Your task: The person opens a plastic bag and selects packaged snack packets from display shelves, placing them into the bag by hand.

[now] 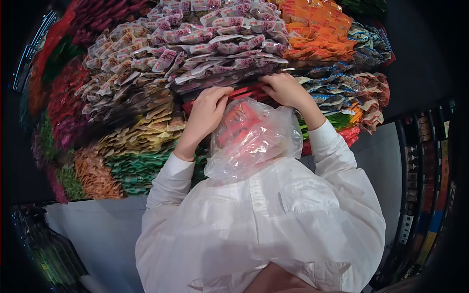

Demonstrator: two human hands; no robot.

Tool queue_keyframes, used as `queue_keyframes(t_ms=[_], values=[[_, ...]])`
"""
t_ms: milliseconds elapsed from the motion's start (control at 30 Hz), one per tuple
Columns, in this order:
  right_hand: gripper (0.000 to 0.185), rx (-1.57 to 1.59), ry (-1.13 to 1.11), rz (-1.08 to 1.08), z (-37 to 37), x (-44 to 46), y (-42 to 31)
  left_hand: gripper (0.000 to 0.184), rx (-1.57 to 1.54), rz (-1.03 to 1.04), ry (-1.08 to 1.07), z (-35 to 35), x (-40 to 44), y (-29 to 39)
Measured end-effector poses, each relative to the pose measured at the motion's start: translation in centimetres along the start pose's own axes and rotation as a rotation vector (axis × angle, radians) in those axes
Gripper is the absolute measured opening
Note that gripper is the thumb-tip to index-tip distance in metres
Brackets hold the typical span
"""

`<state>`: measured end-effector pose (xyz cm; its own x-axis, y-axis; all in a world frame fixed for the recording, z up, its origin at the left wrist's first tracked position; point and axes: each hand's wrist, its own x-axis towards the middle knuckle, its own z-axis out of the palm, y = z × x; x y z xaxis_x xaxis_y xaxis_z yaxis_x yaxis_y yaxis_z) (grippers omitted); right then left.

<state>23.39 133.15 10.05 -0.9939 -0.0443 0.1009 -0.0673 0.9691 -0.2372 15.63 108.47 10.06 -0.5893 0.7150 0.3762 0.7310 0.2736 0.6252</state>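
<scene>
A row of red packets (248,92) stands in a slot of the display in front of me. My left hand (207,108) is at the row's left part, its fingers curled and closed on the packets' top edges. At the right part, my right hand (287,91) bends its fingers over the red packets, thumb close to the fingers. Between my forearms, against my chest, rests a clear plastic bag (264,141) with red packets inside. It covers the front of the row. How many packets the fingers hold is hidden.
Purple-and-white packets (215,34) are piled behind the row, with orange packets (317,31) at the back right. Gold packets (144,132) and green packets (137,171) stand to the left. Blue-edged packets (325,90) lie to the right. Stocked shelves (425,180) line the right side.
</scene>
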Motion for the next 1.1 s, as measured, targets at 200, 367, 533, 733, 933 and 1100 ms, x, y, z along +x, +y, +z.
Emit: queue_keyframes(t_ms=[200, 367, 533, 733, 933, 1100], values=[[0.025, 0.146, -0.029, -0.005, -0.4, 0.2, 1.1, 0.04, -0.083, -0.117, -0.187, 2.0, 1.2, -2.3], [0.022, 0.171, -0.057, -0.095, 0.0, 0.6, 2.1, 0.044, -0.288, -0.235, -0.358, 2.2, 1.4, -2.7], [0.016, 0.231, 0.096, -0.101, 0.0, 0.6, 1.9, 0.043, -0.306, -0.209, -0.377, 2.0, 1.3, -2.5], [0.014, 0.304, 0.471, -0.187, -3.6, -0.9, -0.4, 0.046, -0.351, -0.15, -0.273, 1.9, 1.1, -2.7], [0.014, 0.734, 0.882, -0.178, -9.5, -6.6, -4.2, 0.047, -0.478, -0.071, -0.079, -3.3, 0.0, 3.7], [0.014, 1.056, 0.967, -0.237, -10.1, -9.6, -6.9, 0.031, -0.322, 0.205, -0.364, -7.4, -1.8, 10.6]])
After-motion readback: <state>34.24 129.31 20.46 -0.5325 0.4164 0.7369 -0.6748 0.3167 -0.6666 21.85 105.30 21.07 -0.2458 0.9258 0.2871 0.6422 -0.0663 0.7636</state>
